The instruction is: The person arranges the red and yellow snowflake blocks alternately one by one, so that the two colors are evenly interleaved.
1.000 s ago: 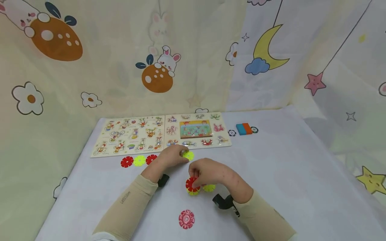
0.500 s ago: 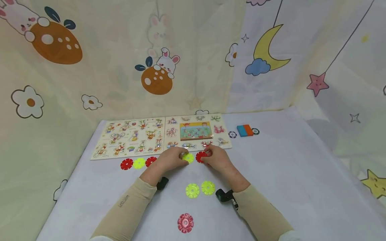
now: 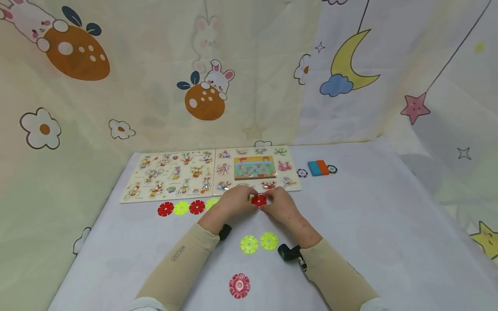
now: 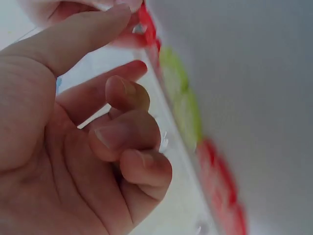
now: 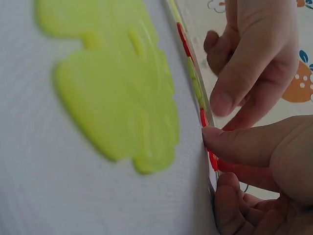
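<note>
A row of red and yellow plastic snowflake discs lies along the puzzle boards' near edge. A red disc (image 3: 258,200) is at its right end, pinched between the thumb and fingers of my right hand (image 3: 282,206). My left hand (image 3: 236,201) stands over the row, its thumb and fingertips at that disc's left edge; in the right wrist view its thumb (image 5: 223,102) points down at it, apart. Farther left show a yellow disc (image 3: 181,208) and a red disc (image 3: 196,207); the left hand hides some between. Two yellow discs (image 3: 249,244) lie nearer me.
A paler red disc (image 3: 239,285) lies near the front. Behind the row are a picture puzzle board (image 3: 167,177) and another (image 3: 292,175) bearing a small picture plaque (image 3: 254,167). A blue and orange block (image 3: 318,168) stands at back right between two round chips.
My right hand has carried the red disc from atop a near yellow disc up to the row's right end. My left hand has shifted right, from a yellow disc to the red one.
</note>
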Tool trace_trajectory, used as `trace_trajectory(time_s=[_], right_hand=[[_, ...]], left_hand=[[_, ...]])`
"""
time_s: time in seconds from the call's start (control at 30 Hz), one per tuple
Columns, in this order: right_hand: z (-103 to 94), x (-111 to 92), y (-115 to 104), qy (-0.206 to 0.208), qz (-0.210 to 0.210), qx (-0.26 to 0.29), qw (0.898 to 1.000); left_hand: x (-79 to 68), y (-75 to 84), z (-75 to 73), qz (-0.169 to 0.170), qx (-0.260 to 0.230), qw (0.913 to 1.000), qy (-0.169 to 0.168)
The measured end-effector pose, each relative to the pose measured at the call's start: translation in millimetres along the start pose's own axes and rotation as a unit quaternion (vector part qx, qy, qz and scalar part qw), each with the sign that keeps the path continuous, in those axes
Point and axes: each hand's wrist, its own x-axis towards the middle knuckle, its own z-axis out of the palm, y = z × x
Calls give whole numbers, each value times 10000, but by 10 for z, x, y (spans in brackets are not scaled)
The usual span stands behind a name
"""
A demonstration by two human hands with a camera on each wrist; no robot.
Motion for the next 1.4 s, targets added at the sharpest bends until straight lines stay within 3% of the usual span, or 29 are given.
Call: trace_trajectory(time_s=[0.27, 0.4, 0.53, 0.6, 0.67, 0.83, 0.97, 1.13, 1.27, 1.4], right_hand=[[-30, -4, -24, -137, -90, 43, 9999], [-178, -107, -138, -806, -347, 81, 9961], [-289, -305, -301, -1965, -1160, -184, 9734], [-277, -398, -380, -2344, -1460, -437, 9601], [-232, -486, -450, -2549, -1505, -703, 9526], [-56, -610, -536, -2487, -1496, -1413, 9465], [44, -630, -560, -2288, -1527, -1547, 9489], [31, -615, -545, -2401, -1618, -1117, 9506], [-79, -575, -523, -2561, -1743, -323, 9502], [-262, -502, -489, -2693, -1530, 587, 9490]], left_hand=[[36, 21, 84, -42, 200, 9998, 74], [59, -43, 89, 27, 55, 10000, 21], [76, -77, 98, 23, -202, 9997, -94], [81, -79, 103, -14, -246, 9996, -126], [89, -83, 110, -30, -265, 9996, -127], [101, -85, 107, 14, -260, 9996, -101], [96, -86, 106, 27, -263, 9996, -102], [82, -91, 111, -44, -301, 9995, -104], [75, -94, 117, -68, -295, 9995, -133], [80, -94, 116, -45, -241, 9996, -140]])
